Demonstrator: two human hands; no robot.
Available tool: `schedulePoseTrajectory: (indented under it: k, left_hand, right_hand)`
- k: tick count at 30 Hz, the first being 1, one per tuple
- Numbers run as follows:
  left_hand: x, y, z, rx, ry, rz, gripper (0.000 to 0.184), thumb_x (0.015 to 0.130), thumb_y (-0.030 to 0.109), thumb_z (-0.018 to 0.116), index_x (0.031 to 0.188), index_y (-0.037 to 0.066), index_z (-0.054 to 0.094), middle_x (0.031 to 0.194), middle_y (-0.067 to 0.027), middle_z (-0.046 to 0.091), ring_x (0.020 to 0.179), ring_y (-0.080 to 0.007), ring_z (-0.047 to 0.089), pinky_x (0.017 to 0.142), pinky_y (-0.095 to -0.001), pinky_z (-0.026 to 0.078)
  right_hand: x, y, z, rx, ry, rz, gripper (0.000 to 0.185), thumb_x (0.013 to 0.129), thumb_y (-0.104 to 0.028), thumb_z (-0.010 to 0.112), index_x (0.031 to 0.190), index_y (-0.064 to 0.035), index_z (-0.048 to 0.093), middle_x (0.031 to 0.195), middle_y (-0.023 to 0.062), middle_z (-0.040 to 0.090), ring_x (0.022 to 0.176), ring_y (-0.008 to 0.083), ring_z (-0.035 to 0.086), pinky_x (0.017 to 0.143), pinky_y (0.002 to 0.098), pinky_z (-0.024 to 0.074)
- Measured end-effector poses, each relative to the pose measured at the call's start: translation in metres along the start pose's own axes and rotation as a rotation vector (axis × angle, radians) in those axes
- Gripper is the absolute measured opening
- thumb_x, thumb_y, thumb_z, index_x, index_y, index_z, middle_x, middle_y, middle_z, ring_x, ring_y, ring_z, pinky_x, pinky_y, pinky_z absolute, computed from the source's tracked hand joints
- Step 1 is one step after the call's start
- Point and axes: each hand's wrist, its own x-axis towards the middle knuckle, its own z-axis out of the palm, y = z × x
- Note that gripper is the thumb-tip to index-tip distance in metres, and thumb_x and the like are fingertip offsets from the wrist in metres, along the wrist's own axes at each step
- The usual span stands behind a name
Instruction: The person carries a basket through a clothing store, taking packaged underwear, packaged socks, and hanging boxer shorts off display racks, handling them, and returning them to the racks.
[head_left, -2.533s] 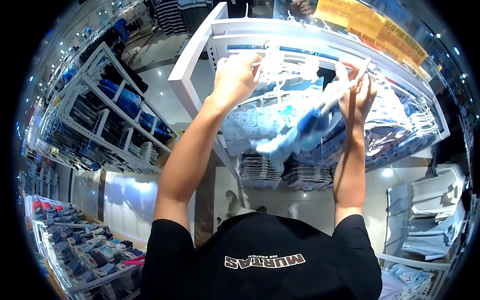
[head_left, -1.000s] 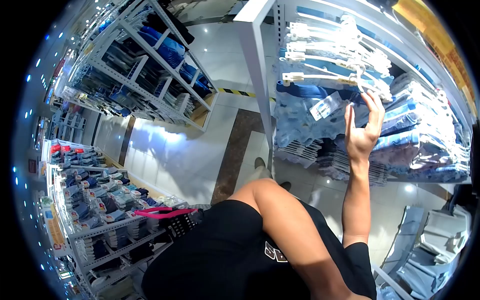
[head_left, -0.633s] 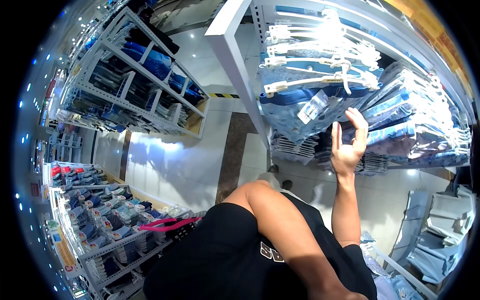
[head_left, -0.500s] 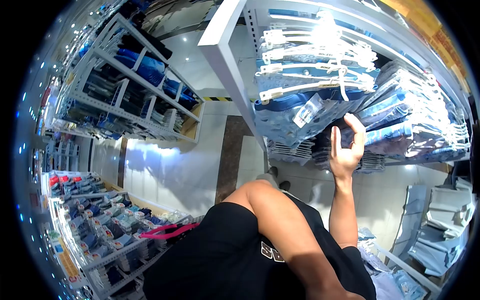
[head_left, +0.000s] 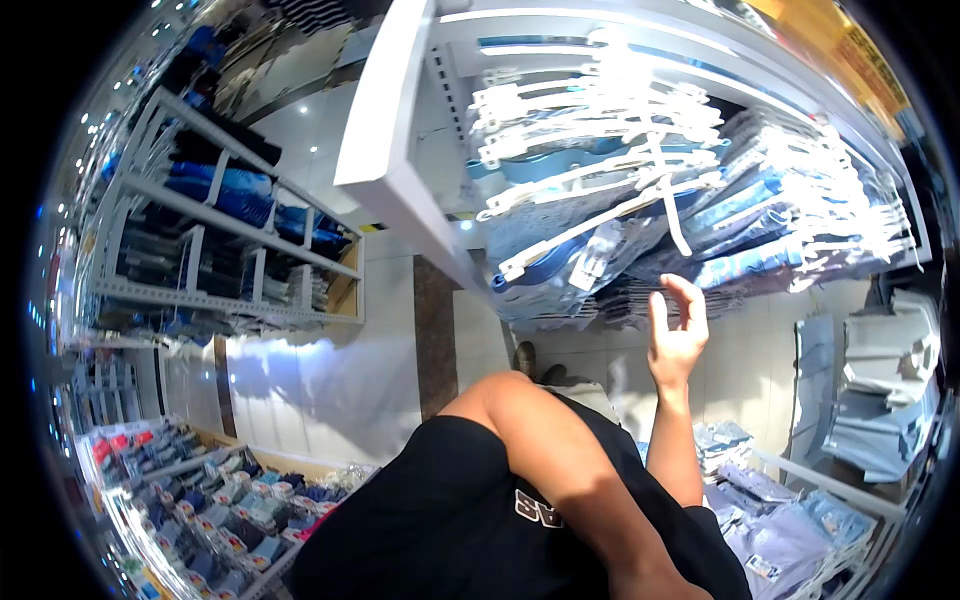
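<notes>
My right hand (head_left: 680,335) is raised in front of the hanging rack, thumb and curled fingers apart, with nothing visible between them. Just beyond its fingertips hang denim garments (head_left: 745,262) on white clip hangers. To the left of the hand, the front pair of light blue jeans or shorts (head_left: 540,300) hangs from a slanted white hanger (head_left: 590,235), a pale tag (head_left: 594,256) on its front. Whether my fingertips touch any denim I cannot tell. My left arm (head_left: 550,440) is bent across my black shirt, and its hand lies outside the view.
A white rack frame (head_left: 385,120) juts out at upper left of the garments. Another clothes rack (head_left: 230,215) stands left across the tiled floor (head_left: 320,380). Bins of small packed items (head_left: 220,510) are at lower left. Folded clothes (head_left: 790,530) lie at lower right.
The front hanger has tilted, its left end now lower. My right hand sits a little lower, its fingers still apart. The whole view has shifted, with the racks further left.
</notes>
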Motion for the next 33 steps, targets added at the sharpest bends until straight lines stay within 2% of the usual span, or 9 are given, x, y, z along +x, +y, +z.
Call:
schedulePoseTrajectory:
  k: [10,14,23,24,26,28,30,31,33]
  left_hand:
    - [-0.043,0.043,-0.003,0.132,0.595,-0.027,0.021,0.097,0.015,0.059,0.088,-0.003,0.062,0.081,-0.0087,0.061,0.077,-0.0166,0.057,0.071,-0.0281,0.045]
    - [-0.008,0.062,0.021,0.206,0.799,0.532,0.040,0.099,0.029,0.056,0.095,-0.010,0.062,0.086,-0.0174,0.064,0.078,-0.0266,0.063,0.069,-0.0320,0.050]
    - [0.015,0.062,-0.089,0.910,0.463,0.916,0.049,0.100,0.036,0.056,0.101,-0.011,0.069,0.097,-0.0283,0.069,0.076,-0.0339,0.069,0.076,-0.0403,0.057]
    - [0.015,0.065,-0.105,0.954,0.383,0.939,0.047,0.100,0.036,0.056,0.100,-0.010,0.070,0.096,-0.0278,0.069,0.076,-0.0334,0.069,0.076,-0.0403,0.057]
    - [0.039,0.037,-0.100,-0.338,-0.413,1.268,0.023,0.095,0.021,0.061,0.093,-0.002,0.067,0.093,-0.0218,0.068,0.075,-0.0297,0.066,0.071,-0.0383,0.056]
    - [0.055,0.025,-0.098,-2.212,-1.347,0.866,0.004,0.090,0.005,0.066,0.087,0.005,0.065,0.093,-0.0158,0.067,0.077,-0.0258,0.064,0.067,-0.0348,0.053]
    - [-0.006,0.061,-0.135,-3.053,-1.848,0.073,0.004,0.091,0.003,0.065,0.087,0.003,0.065,0.095,-0.0150,0.067,0.080,-0.0244,0.064,0.071,-0.0319,0.052]
    - [-0.031,0.070,-0.158,-3.374,-2.038,-0.559,0.004,0.091,0.002,0.064,0.087,0.002,0.065,0.097,-0.0146,0.067,0.082,-0.0237,0.064,0.073,-0.0304,0.051]
    - [-0.077,0.054,-0.211,-2.769,-2.580,-0.353,0.007,0.089,-0.001,0.064,0.095,-0.004,0.064,0.099,-0.0165,0.066,0.091,-0.0292,0.065,0.082,-0.0353,0.052]
  right_hand:
    - [-0.007,0.033,-0.040,0.044,0.135,0.247,0.022,0.088,-0.002,0.070,0.109,-0.0012,0.065,0.096,0.0052,0.069,0.089,0.0119,0.065,0.084,0.0264,0.0508]
    - [0.002,0.038,-0.053,0.053,0.130,0.242,0.020,0.088,-0.002,0.071,0.108,-0.0002,0.065,0.095,0.0034,0.068,0.087,0.0092,0.063,0.082,0.0239,0.0500]
    - [0.050,0.063,-0.135,0.111,0.179,0.091,0.021,0.088,0.003,0.069,0.108,0.0012,0.064,0.093,0.0032,0.067,0.084,0.0072,0.062,0.076,0.0204,0.0498]
    - [0.057,0.066,-0.145,0.138,0.205,0.105,0.021,0.087,0.001,0.070,0.107,0.0003,0.065,0.093,0.0033,0.067,0.084,0.0083,0.063,0.077,0.0221,0.0502]
    - [0.070,0.073,-0.167,0.170,0.247,0.108,0.021,0.087,0.000,0.071,0.107,-0.0006,0.066,0.092,0.0034,0.068,0.084,0.0095,0.063,0.079,0.0241,0.0506]
    - [0.085,0.079,-0.190,0.191,0.299,0.078,0.023,0.087,0.000,0.071,0.109,-0.0010,0.065,0.093,0.0033,0.068,0.084,0.0089,0.063,0.078,0.0231,0.0494]
    - [0.103,0.093,-0.218,0.140,0.333,0.028,0.026,0.090,0.002,0.068,0.115,0.0031,0.060,0.098,0.0073,0.066,0.089,0.0113,0.064,0.081,0.0216,0.0509]
    - [0.113,0.101,-0.233,0.173,0.351,-0.001,0.029,0.090,0.001,0.068,0.117,0.0025,0.059,0.100,0.0072,0.066,0.092,0.0121,0.063,0.081,0.0224,0.0509]
    - [0.140,0.102,-0.259,0.071,0.426,-0.089,0.031,0.089,0.000,0.068,0.119,0.0020,0.058,0.103,0.0074,0.066,0.095,0.0122,0.063,0.082,0.0233,0.0509]
